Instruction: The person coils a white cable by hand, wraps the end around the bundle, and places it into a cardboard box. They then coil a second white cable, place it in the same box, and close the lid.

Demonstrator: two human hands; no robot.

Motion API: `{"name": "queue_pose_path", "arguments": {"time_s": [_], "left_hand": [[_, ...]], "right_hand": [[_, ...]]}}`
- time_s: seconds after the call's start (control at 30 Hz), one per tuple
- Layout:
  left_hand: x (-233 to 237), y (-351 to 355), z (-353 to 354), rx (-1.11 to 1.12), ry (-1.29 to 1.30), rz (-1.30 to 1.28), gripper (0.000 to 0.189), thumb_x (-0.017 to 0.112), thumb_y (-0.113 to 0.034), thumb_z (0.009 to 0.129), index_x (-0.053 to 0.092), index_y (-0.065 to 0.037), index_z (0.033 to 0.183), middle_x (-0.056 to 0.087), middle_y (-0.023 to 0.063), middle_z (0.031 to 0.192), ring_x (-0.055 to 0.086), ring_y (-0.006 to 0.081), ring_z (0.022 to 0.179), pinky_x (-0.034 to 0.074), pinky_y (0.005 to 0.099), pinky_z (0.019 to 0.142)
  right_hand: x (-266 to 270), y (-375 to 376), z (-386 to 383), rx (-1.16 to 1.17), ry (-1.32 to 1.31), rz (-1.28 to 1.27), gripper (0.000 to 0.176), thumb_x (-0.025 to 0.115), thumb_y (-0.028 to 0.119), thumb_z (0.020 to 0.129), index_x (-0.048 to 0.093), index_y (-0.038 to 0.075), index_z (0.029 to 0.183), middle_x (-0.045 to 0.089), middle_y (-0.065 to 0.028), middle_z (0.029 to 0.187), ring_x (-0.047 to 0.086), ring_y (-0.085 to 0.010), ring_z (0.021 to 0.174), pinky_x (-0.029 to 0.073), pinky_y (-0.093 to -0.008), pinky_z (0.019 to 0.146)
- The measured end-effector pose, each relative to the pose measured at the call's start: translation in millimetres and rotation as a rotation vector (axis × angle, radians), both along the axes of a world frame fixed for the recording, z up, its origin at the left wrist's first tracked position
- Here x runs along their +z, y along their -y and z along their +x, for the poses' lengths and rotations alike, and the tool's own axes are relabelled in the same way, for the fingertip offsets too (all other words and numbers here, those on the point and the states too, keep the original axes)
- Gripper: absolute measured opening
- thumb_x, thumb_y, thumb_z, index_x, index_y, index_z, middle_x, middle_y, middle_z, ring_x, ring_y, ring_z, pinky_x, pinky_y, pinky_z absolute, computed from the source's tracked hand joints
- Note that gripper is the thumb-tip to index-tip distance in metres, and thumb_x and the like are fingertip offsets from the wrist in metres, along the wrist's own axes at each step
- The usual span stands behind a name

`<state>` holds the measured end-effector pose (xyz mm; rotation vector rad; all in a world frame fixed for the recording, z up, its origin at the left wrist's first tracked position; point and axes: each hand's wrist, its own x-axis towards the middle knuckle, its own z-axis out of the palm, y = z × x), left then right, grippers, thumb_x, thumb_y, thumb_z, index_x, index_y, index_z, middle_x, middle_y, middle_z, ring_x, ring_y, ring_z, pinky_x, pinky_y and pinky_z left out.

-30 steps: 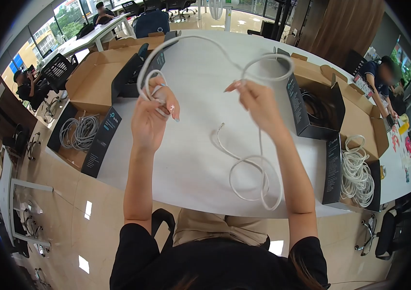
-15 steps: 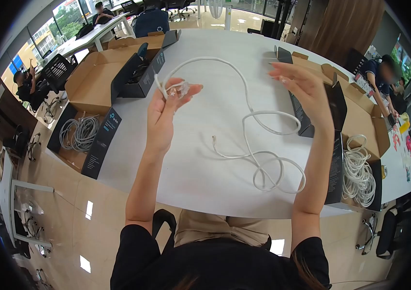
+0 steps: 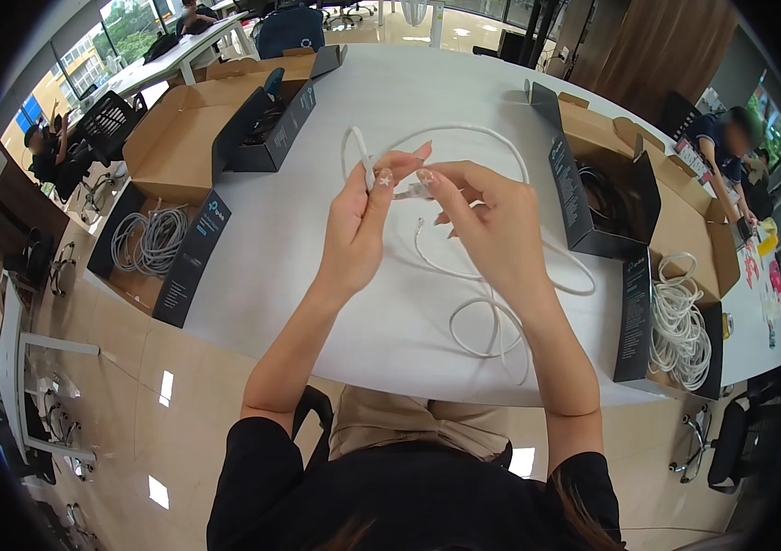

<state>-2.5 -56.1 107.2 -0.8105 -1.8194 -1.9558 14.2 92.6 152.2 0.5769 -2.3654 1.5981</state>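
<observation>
A white network cable (image 3: 453, 127) runs in loose loops over the white table (image 3: 271, 275). My left hand (image 3: 352, 230) is closed on the cable close to one end, and a short loop stands up above its fingers. From the fingertips a clear plug (image 3: 412, 191) points to the right. My right hand (image 3: 498, 225) meets it there, thumb and forefinger pinched on the plug; the other fingers are bent behind. The cable's other end, with a small plug (image 3: 421, 223), lies on the table between my forearms.
To the left, an open box (image 3: 193, 262) holds a coiled grey-white cable (image 3: 153, 241); another box (image 3: 271, 138) with dark contents stands behind. On the right are a box with black cables (image 3: 606, 197) and one with bundled white cables (image 3: 682, 331). A person (image 3: 721, 138) works at far right.
My right hand has come down and left from above the table to the plug. My left hand has moved right with the cable end, and the loops on the table have shifted.
</observation>
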Motion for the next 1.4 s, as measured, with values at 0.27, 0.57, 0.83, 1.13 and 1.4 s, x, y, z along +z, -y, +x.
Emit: {"name": "queue_pose_path", "arguments": {"time_s": [0.27,0.57,0.83,1.13,1.4], "left_hand": [[-1,-2,10,0.007,0.004,0.074,0.030,0.027,-0.023,0.098,0.046,-0.001,0.104,0.053,0.0205,0.118,0.048,0.0237,0.116,0.043,0.0268,0.087],[-1,-2,12,-0.261,0.426,0.431,0.024,0.026,-0.027,0.098,0.040,-0.012,0.086,0.056,0.0231,0.112,0.056,0.0254,0.106,0.048,0.0299,0.079],[-20,8,-1,-0.418,0.580,0.360,0.029,0.028,-0.029,0.097,0.049,-0.009,0.092,0.058,0.0224,0.109,0.058,0.0247,0.101,0.049,0.0327,0.083],[-33,3,-7,-0.607,0.841,0.762,0.023,0.027,-0.019,0.096,0.041,-0.010,0.080,0.035,-0.0053,0.052,0.056,0.0165,0.104,0.044,0.0293,0.088],[-28,25,-11,-0.307,0.651,0.614,0.021,0.029,-0.019,0.097,0.042,-0.012,0.081,0.024,-0.0076,0.050,0.019,0.0036,0.042,0.036,0.0201,0.058]], "right_hand": [[-23,-4,-9,0.554,0.918,-0.486,0.031,0.054,0.026,0.087,0.058,0.000,0.104,0.065,-0.0089,0.086,0.063,-0.0141,0.075,0.047,-0.0213,0.054],[-65,16,-10,0.378,0.087,-0.090,0.019,0.067,0.015,0.076,0.058,0.006,0.090,0.063,0.0000,0.082,0.056,-0.0125,0.068,0.045,-0.0296,0.058],[-57,10,13,-0.107,-0.645,0.594,0.017,0.063,0.006,0.068,0.051,0.006,0.080,0.053,-0.0045,0.078,0.050,-0.0182,0.075,0.039,-0.0281,0.056],[-72,9,11,-0.198,-1.029,1.106,0.015,0.059,0.008,0.069,0.054,0.005,0.083,0.049,-0.0044,0.083,0.051,-0.0155,0.087,0.035,-0.0243,0.057],[-95,-16,3,-0.224,-1.548,0.828,0.040,0.057,0.022,0.078,0.052,0.012,0.116,0.052,-0.0052,0.117,0.043,-0.0195,0.116,0.036,-0.0410,0.096]]}}
